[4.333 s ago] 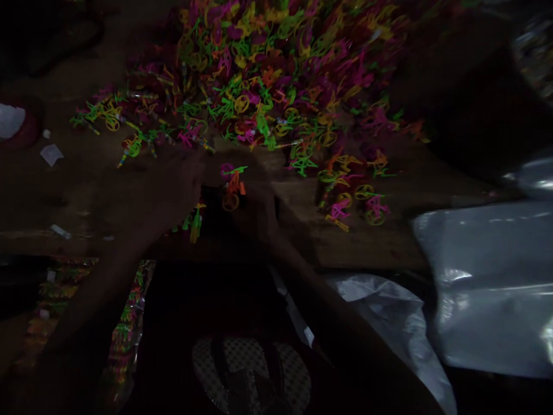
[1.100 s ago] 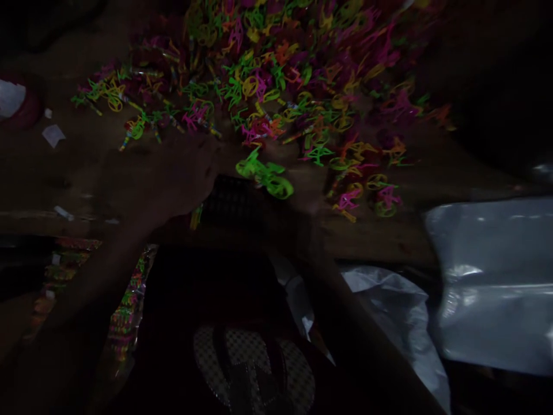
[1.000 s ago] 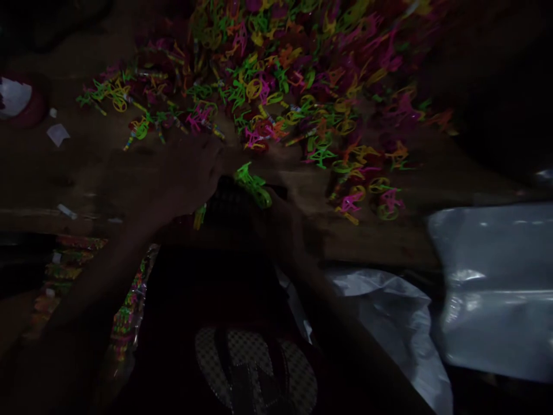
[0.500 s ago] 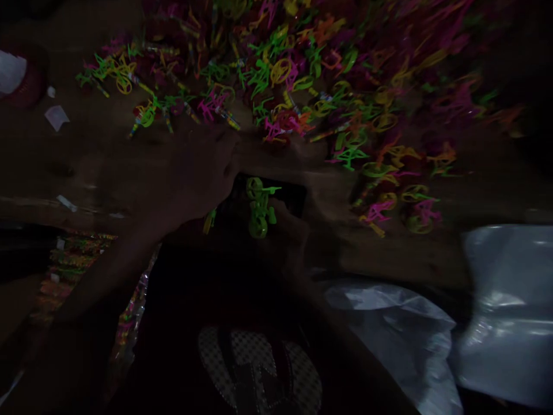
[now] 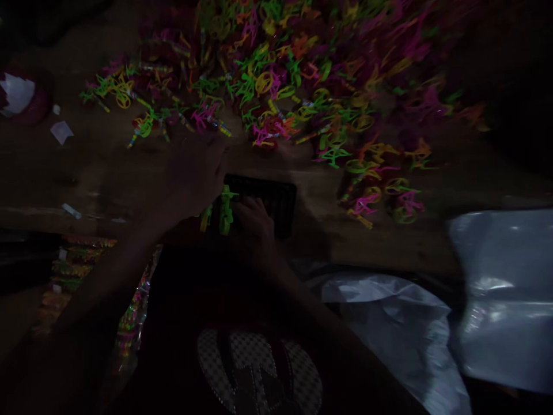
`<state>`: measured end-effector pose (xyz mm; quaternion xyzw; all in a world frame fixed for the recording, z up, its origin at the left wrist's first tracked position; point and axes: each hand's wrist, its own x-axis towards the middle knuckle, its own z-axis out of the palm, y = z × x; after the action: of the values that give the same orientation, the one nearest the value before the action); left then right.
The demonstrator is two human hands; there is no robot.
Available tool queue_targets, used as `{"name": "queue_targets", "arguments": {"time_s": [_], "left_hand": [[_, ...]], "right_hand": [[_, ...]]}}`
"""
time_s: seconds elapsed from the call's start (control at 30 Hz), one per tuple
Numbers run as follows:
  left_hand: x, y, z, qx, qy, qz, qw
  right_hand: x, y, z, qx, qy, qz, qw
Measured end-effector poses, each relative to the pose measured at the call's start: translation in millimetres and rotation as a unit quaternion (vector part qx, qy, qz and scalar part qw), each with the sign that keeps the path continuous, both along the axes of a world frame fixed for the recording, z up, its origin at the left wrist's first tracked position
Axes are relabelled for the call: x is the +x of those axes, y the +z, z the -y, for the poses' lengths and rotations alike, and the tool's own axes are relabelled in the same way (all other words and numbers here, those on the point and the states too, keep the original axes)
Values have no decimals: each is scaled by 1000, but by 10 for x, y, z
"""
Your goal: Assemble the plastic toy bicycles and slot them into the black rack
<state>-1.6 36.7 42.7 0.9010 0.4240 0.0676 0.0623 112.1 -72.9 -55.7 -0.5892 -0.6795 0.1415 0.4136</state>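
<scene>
In dim light, my right hand (image 5: 258,220) pinches a bright green plastic toy bicycle (image 5: 225,212) by its right side. The toy is turned nearly edge-on beside my left hand (image 5: 197,176). My left hand is closed, knuckles up, over the table edge; its fingertips are hidden. Just below it shows a yellow-green piece (image 5: 206,219), and I cannot tell whether the fingers hold it. Behind my right hand lies a black tray (image 5: 283,206), flat on the wooden table (image 5: 103,167).
A heap of neon toy pieces (image 5: 276,86) spreads across the far side of the table. A red container (image 5: 32,106) and paper scraps (image 5: 61,132) are at left. Clear plastic bags (image 5: 505,294) lie at right. A bag of packed colourful toys (image 5: 133,311) hangs at lower left.
My right hand has moved left with the green toy bicycle, bringing it beside my left hand and turning it edge-on. More of the black tray shows. The view has shifted slightly.
</scene>
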Motion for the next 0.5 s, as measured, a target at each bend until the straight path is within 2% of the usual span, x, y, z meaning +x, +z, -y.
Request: {"name": "queue_targets", "arguments": {"time_s": [0.13,0.23,0.37,0.5], "left_hand": [[-31,-23,-45,-1,-10,48,999],[-56,43,-46,-5,-9,68,998],[-74,165,49,9,8,45,999],[-18,126,189,42,27,-2,999]], "right_hand": [[-46,-16,-44,-24,18,46,998],[-73,-68,-58,-14,41,50,998],[-134,-125,-47,-3,29,36,999],[-121,-46,-9,-6,23,39,999]]}}
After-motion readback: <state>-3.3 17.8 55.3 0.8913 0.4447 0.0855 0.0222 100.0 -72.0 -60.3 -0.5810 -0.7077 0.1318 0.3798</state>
